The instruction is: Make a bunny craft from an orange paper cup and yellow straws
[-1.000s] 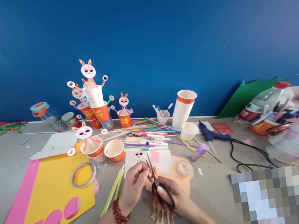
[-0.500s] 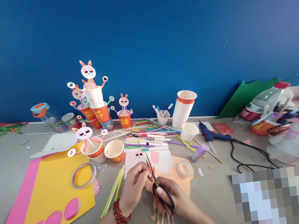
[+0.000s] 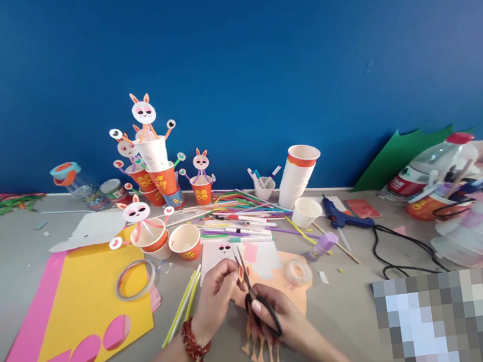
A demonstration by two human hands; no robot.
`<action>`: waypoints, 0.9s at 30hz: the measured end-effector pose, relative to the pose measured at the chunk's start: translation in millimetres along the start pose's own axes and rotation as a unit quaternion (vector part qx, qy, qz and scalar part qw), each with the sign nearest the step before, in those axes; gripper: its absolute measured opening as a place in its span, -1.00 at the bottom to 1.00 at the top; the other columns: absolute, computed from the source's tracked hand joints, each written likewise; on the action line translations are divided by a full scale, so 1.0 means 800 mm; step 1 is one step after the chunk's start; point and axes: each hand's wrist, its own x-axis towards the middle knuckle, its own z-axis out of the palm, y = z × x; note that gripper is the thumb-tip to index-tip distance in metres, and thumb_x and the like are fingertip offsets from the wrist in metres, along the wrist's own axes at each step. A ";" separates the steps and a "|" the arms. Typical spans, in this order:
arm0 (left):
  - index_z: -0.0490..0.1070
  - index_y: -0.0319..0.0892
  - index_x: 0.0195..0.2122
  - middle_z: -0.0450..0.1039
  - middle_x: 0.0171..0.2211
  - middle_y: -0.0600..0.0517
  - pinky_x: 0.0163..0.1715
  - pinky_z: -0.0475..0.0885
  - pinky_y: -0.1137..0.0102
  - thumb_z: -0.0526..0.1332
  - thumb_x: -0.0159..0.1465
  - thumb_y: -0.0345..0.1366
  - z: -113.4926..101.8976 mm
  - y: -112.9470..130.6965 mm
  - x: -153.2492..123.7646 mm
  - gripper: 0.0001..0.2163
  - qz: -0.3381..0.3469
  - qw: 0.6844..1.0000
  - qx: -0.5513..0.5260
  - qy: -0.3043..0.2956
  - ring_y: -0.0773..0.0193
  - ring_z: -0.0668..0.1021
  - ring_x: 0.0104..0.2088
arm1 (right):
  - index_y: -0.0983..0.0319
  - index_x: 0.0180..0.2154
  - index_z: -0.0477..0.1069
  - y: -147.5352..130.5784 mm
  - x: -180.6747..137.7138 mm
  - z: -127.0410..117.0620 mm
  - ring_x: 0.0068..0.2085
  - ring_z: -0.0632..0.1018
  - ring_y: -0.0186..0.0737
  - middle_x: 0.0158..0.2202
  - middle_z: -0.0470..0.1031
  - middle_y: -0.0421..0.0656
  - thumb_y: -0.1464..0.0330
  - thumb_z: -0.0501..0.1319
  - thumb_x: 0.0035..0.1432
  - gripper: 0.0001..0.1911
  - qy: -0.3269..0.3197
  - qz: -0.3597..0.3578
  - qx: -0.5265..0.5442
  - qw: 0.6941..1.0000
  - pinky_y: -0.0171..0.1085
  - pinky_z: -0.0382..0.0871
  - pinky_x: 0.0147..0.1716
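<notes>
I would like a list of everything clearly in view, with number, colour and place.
Scissors: one, black handles, front centre
Paper ears: count unclear, orange, beside scissors
Fringed paper: one, peach, nearest front
Paper sheets: several, white and peach centre, yellow and pink left, green back
Tape rolls: two, clear right, grey left
Rabbit figures: at least five, mostly white, back left
Paper cups: many, mostly white or orange, across middle
Pens and sticks: many, multicoloured, centre
Glue gun: one, blue, right
Capped tube: one, purple, right
Bottles: two, clear, left and right
Scraps: several, mixed, scattered
Wall: one, blue, behind
Table: one, grey, below
Bracelet: one, red, left wrist
Left hand: one, bare, beside scissors
Right hand: one, bare, on scissors
</notes>
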 end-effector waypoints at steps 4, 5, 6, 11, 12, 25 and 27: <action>0.33 -0.15 -0.43 0.43 -0.49 0.08 -0.28 0.36 0.38 0.08 0.34 -0.25 -0.006 -0.001 0.002 -0.80 -0.008 1.000 0.013 0.007 0.25 0.48 -0.41 | 0.21 -0.36 0.21 -0.005 -0.003 0.001 -0.71 0.27 -0.48 -0.58 0.50 -0.23 -0.25 0.23 0.05 -0.36 -0.001 0.019 -0.001 1.000 -0.47 0.08 -0.75; 0.34 -0.15 -0.42 0.43 -0.49 0.08 -0.27 0.37 0.38 0.07 0.34 -0.25 -0.007 -0.001 0.002 -0.80 -0.007 1.000 0.016 0.006 0.25 0.49 -0.40 | 0.21 -0.36 0.21 -0.006 -0.003 0.001 -0.71 0.27 -0.48 -0.58 0.49 -0.23 -0.25 0.23 0.04 -0.35 0.000 0.023 -0.002 1.000 -0.47 0.07 -0.76; 0.34 -0.15 -0.42 0.44 -0.48 0.07 -0.27 0.37 0.38 0.07 0.34 -0.25 -0.009 -0.001 0.003 -0.79 -0.007 1.000 0.018 0.004 0.24 0.50 -0.40 | 0.21 -0.36 0.21 -0.007 -0.003 0.001 -0.72 0.26 -0.49 -0.59 0.50 -0.23 -0.26 0.23 0.03 -0.34 0.000 0.028 -0.002 1.000 -0.47 0.07 -0.76; 0.34 -0.15 -0.43 0.44 -0.47 0.06 -0.29 0.38 0.37 0.07 0.33 -0.25 -0.010 0.007 0.006 -0.80 -0.007 0.999 0.034 -0.016 0.22 0.51 -0.38 | 0.22 -0.37 0.21 -0.010 -0.002 -0.003 -0.73 0.23 -0.50 -0.60 0.51 -0.20 -0.27 0.24 0.01 -0.32 0.005 0.036 -0.005 0.999 -0.47 0.00 -0.78; 0.34 -0.16 -0.44 0.44 -0.47 0.05 -0.29 0.38 0.37 0.07 0.32 -0.26 -0.010 0.008 0.006 -0.80 -0.010 0.999 0.038 -0.023 0.22 0.51 -0.38 | 0.22 -0.37 0.21 -0.010 -0.001 -0.004 -0.74 0.23 -0.51 -0.61 0.51 -0.21 -0.27 0.25 0.00 -0.32 0.007 0.034 -0.005 0.999 -0.48 -0.02 -0.78; 0.32 -0.18 -0.43 0.43 -0.47 0.05 -0.44 0.33 0.44 0.09 0.29 -0.27 -0.012 0.004 0.006 -0.83 -0.040 0.996 0.031 -0.067 0.27 0.48 -0.43 | 0.22 -0.38 0.22 -0.006 0.000 -0.011 -0.72 0.21 -0.51 -0.58 0.51 -0.22 -0.22 0.29 0.03 -0.36 0.014 0.014 -0.005 1.000 -0.46 -0.03 -0.75; 0.32 -0.18 -0.43 0.42 -0.48 0.05 -0.45 0.32 0.44 0.09 0.29 -0.26 -0.012 0.004 0.006 -0.83 -0.043 0.996 0.024 -0.068 0.27 0.48 -0.44 | 0.21 -0.38 0.22 -0.009 -0.001 -0.011 -0.72 0.21 -0.51 -0.59 0.51 -0.22 -0.22 0.29 0.03 -0.36 0.011 0.014 -0.008 1.000 -0.46 -0.03 -0.75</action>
